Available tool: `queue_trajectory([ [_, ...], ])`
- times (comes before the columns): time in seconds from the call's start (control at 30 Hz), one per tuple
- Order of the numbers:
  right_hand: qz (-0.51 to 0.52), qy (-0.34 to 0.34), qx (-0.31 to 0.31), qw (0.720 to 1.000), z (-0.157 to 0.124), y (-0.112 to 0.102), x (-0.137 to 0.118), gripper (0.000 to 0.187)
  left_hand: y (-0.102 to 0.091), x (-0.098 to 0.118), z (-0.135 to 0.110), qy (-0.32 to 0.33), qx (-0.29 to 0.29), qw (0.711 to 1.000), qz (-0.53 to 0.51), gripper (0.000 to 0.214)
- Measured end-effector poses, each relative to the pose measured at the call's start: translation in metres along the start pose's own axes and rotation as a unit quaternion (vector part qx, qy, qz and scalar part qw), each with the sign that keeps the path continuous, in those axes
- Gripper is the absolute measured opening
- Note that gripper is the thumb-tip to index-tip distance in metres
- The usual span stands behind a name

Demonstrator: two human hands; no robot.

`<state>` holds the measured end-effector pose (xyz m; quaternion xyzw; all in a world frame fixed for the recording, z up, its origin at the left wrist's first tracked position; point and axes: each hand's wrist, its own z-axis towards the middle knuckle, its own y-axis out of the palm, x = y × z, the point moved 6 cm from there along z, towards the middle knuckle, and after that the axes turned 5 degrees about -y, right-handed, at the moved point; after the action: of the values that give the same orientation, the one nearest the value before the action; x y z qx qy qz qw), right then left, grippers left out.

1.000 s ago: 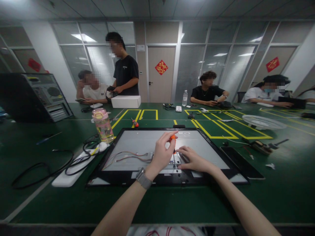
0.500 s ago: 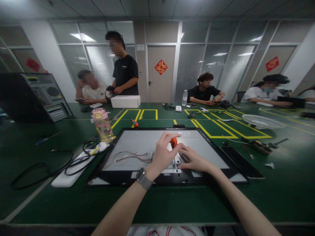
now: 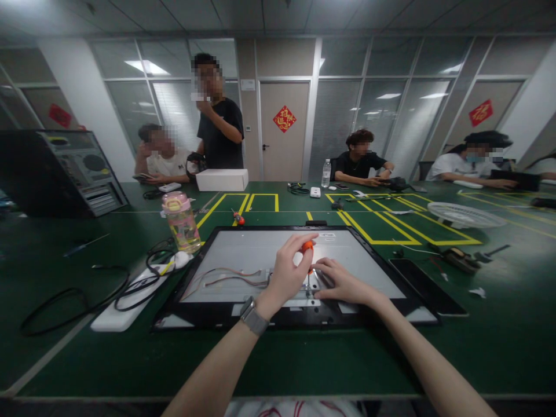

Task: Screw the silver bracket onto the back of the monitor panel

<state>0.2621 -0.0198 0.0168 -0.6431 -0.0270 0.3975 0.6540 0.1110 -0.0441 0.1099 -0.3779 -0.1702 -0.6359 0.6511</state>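
A black-framed monitor panel (image 3: 226,249) lies face down on the green table, its grey metal back up, with thin red and white wires (image 3: 226,275) running across it. My left hand (image 3: 289,272), a watch on its wrist, is closed around the orange handle of a screwdriver (image 3: 307,249) that stands upright with its tip on the panel's lower middle. My right hand (image 3: 343,282) rests on the panel beside the shaft, fingers pressed down next to the tip.
A pink-lidded water bottle (image 3: 180,223), black cables (image 3: 130,284) on a white slab, and a computer case (image 3: 65,171) lie to the left. A second screwdriver (image 3: 237,218), a white box (image 3: 221,179), a fan grille (image 3: 464,215) and a dark tablet (image 3: 425,286) lie around. Several people sit or stand at the far side.
My left hand's fingers have shifted around the screwdriver handle, which stays upright in place. The standing person at the far side has raised a hand to the face.
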Motion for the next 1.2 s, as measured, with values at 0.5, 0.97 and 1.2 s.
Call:
queue_trajectory([
  [0.5, -0.005, -0.002, 0.002, 1.000, 0.0001, 0.0010, 0.0041, 0.066, -0.0035, -0.0055, 0.0017, -0.016, 0.044, 0.999, 0.020, 0.027],
  [0.97, -0.002, -0.010, -0.001, 1.000, 0.0000, 0.0012, 0.0035, 0.066, -0.0015, 0.0001, 0.0003, 0.008, 0.025, 0.999, 0.020, 0.031],
  [1.2, -0.014, -0.010, 0.000, 1.000, 0.0006, 0.0018, 0.0035, 0.064, 0.0000, 0.0033, -0.0029, 0.029, 0.025, 0.999, 0.012, 0.028],
])
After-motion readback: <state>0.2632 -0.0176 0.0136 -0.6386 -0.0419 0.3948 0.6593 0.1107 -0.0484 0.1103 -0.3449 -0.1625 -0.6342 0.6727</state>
